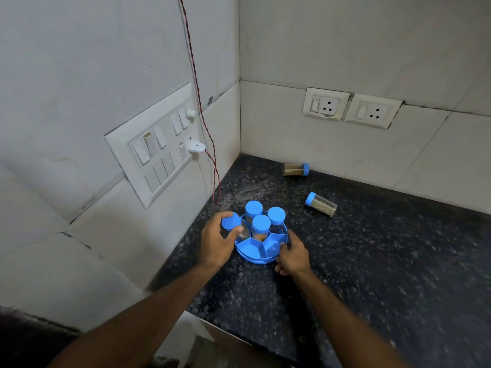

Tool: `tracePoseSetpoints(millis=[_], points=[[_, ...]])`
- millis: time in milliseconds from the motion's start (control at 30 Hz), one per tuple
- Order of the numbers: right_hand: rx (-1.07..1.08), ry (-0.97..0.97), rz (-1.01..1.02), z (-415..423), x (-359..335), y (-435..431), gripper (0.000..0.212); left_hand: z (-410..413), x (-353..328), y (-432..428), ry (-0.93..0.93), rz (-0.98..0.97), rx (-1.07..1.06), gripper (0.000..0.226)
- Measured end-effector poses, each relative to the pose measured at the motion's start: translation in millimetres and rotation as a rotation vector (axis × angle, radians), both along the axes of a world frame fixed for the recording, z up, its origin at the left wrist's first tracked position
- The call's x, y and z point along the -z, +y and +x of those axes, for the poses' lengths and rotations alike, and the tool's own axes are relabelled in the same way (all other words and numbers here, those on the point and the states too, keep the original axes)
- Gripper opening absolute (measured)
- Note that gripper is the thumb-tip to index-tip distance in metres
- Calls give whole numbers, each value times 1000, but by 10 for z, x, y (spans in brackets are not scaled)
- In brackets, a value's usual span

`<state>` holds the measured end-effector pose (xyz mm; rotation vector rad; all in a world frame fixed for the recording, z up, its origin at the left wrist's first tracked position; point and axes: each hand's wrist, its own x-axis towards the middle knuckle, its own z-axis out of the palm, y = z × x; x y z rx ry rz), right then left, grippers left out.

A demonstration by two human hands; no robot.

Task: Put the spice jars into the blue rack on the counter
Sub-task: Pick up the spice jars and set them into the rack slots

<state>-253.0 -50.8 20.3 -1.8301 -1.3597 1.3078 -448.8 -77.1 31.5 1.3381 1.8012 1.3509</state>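
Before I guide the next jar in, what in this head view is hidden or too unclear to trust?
- Jar in the left hand: fingers cover its body; whether it is seated in the blue rack is unclear.
- Rack's right rim: the right hand covers it, grip unclear.
- Rear compartments: the three standing jars hide them.
- Two lying jars: contents too small to identify.
- Both hands: motion-blurred.

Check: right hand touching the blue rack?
Touching. Head view shows the right hand with fingers curled against the blue rack rim at its right side, no gap.
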Motion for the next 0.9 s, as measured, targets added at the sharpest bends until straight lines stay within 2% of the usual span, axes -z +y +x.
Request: tracePoseSetpoints(millis=[167,267,333,400,467,567,633,700,800,900], points=[[-4,45,-11,33,52,93,50,39,9,86,124,-31,128,44],[-10,66,-11,76,49,212,43,55,75,68,135,-73,93,54],[-80,74,12,122,48,312,36,41,135,50,142,-123,31,59],[-202,33,71,215,44,434,36,13,203,61,186,-202,34,54],[-282,-178,250,346,21,612,38,-8,238,43,169,-296,43,51],[-311,-702,515,588,-40,986,55,4,294,-14,200,-313,64,58],[-423,-913,409,710,-137,1225,73,31,313,-66,232,-335,88,63],[-541,-1000,252,779,-198,1369,75,70,297,-115,230,-356,85,64],[-609,-1090,287,727,-239,1373,59,127,225,-155,238,-364,82,58],[-613,-1146,263,621,-230,1301,70,153,206,-175,271,-396,84,59]])
